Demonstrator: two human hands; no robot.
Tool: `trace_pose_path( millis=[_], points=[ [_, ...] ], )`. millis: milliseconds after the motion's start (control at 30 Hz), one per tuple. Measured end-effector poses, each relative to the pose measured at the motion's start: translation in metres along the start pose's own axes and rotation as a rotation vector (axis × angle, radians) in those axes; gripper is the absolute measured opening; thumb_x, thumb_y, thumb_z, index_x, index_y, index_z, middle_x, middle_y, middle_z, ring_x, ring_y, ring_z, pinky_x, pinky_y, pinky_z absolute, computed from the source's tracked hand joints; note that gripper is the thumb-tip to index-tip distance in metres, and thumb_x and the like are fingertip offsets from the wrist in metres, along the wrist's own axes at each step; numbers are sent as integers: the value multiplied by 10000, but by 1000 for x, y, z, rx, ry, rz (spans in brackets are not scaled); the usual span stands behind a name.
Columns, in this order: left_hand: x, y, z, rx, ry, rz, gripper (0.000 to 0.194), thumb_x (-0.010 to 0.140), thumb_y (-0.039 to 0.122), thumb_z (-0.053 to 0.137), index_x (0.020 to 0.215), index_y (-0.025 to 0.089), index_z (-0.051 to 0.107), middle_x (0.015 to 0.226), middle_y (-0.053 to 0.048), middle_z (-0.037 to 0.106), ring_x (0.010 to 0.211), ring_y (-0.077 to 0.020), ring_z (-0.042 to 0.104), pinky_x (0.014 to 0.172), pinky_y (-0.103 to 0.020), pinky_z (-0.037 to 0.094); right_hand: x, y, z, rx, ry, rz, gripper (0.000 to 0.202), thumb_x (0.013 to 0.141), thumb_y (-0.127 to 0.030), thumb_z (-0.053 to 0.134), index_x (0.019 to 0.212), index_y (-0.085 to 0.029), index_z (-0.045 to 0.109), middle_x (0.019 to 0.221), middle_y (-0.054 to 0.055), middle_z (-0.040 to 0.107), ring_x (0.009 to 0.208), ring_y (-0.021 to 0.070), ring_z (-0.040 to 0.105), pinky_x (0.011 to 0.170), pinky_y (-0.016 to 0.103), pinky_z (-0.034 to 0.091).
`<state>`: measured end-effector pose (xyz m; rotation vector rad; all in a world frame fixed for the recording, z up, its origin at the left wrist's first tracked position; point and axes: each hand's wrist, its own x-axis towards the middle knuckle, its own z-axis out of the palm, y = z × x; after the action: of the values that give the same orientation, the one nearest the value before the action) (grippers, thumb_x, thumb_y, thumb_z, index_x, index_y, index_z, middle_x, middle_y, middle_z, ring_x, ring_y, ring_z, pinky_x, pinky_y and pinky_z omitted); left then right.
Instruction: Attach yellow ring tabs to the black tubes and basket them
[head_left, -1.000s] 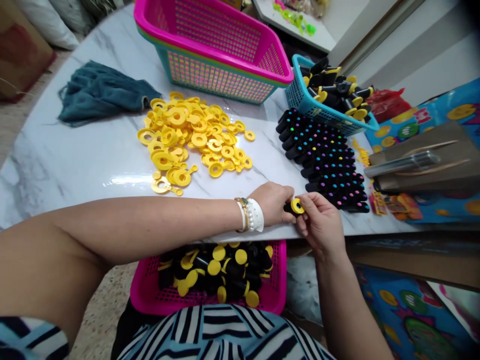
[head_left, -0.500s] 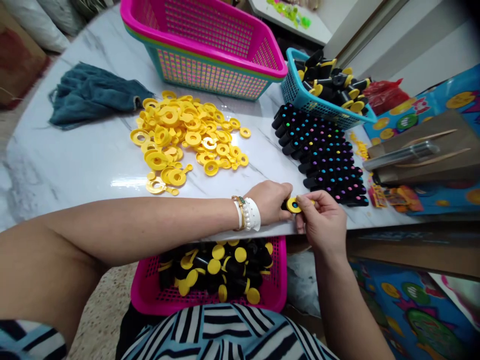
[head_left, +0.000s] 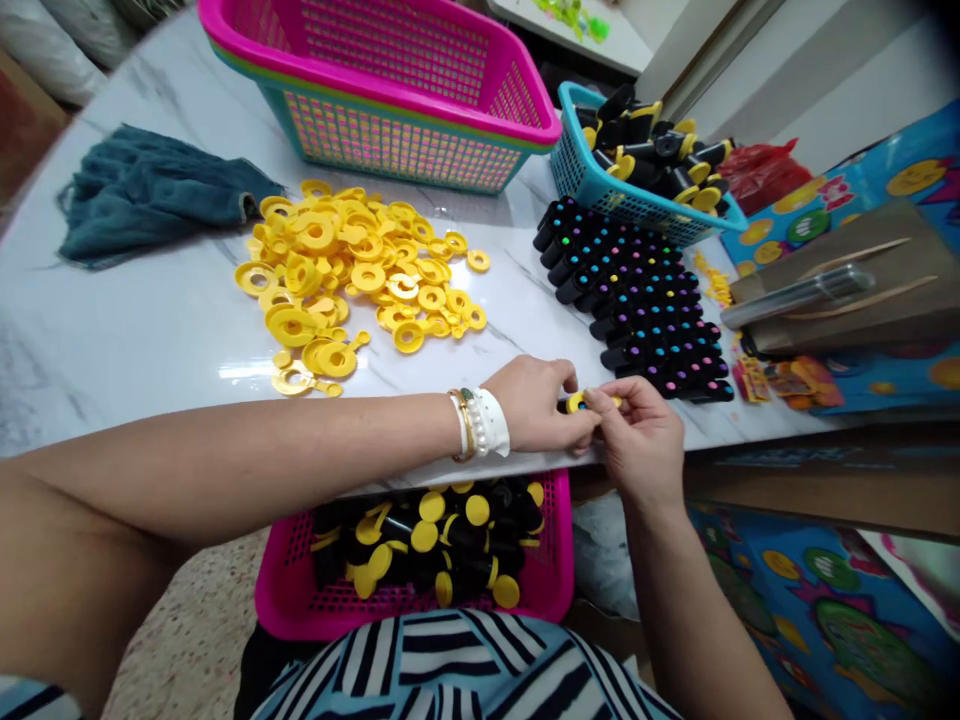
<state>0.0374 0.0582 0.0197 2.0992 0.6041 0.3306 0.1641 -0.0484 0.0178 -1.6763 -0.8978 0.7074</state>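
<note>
My left hand (head_left: 531, 405) is closed around a small black cylinder (head_left: 562, 406), which is mostly hidden by the fingers. My right hand (head_left: 643, 432) pinches a yellow ring-shaped cap (head_left: 575, 402) against the top of that cylinder. Thumb and fingers of both hands meet there, partly covering the cap. Just beyond my right hand stand rows of black cylinders (head_left: 645, 310) with small coloured dots on top. Left of the hands lies a loose pile of yellow caps (head_left: 367, 275), each with a ring and a small disc on a strap.
Below the table edge, a pink basket (head_left: 281, 590) holds black cylinders with yellow lids. A blue basket (head_left: 600, 195) of similar pieces stands at the back right. Stacked baskets (head_left: 405, 150) stand behind the pile, with a dark teal cloth (head_left: 161, 195) to their left.
My left thumb has come forward over the yellow cap, and less of the cap's ring shows. The whole view has shifted slightly; the pile and baskets look unchanged.
</note>
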Motion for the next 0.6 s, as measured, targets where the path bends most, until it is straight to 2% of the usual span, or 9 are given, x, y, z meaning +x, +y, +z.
trace_pose_path(
  millis=[100, 200, 300, 367, 467, 600],
  points=[
    [5, -2, -5, -234, -168, -72, 309, 853, 398, 541, 836, 140, 709, 584, -15, 635, 459, -103, 554, 498, -223, 411, -1, 4, 0, 8, -23, 3, 197, 815, -377, 695, 813, -248, 546, 503, -49, 579, 384, 134, 552, 376, 242, 462],
    [11, -3, -6, -486, -331, -189, 277, 876, 343, 540, 810, 125, 698, 598, -22, 640, 398, -88, 543, 429, -205, 390, 1, 9, -1, 23, -8, -15, 225, 826, -410, 675, 813, -260, 508, 493, -65, 558, 376, 120, 533, 365, 217, 430],
    [9, 1, -7, -612, -407, -285, 224, 884, 312, 554, 908, 114, 656, 591, -15, 626, 410, -101, 570, 401, -185, 394, 4, 9, -5, 98, -145, 54, 243, 832, -417, 666, 804, -246, 496, 456, -83, 538, 342, 98, 490, 343, 186, 388],
    [7, 1, -7, -664, -465, -326, 244, 889, 328, 559, 987, 115, 622, 601, -16, 629, 440, -111, 599, 403, -174, 412, 7, 7, -9, 188, -269, 131, 248, 825, -420, 674, 813, -225, 522, 495, -71, 571, 364, 92, 510, 360, 185, 422],
    [7, -6, -8, -686, -466, -272, 378, 853, 423, 603, 1063, 109, 600, 661, -48, 659, 505, -136, 646, 412, -169, 440, 11, 8, -11, 335, -322, 192, 271, 793, -421, 709, 857, -194, 574, 599, -41, 625, 444, 93, 570, 430, 204, 506],
    [7, -11, -8, -684, -481, -200, 478, 790, 526, 642, 1008, 102, 619, 688, -61, 667, 532, -147, 661, 416, -174, 459, 8, 12, -9, 419, -242, 171, 319, 703, -380, 794, 854, -167, 611, 580, -31, 634, 441, 89, 574, 439, 196, 517]
  ],
)
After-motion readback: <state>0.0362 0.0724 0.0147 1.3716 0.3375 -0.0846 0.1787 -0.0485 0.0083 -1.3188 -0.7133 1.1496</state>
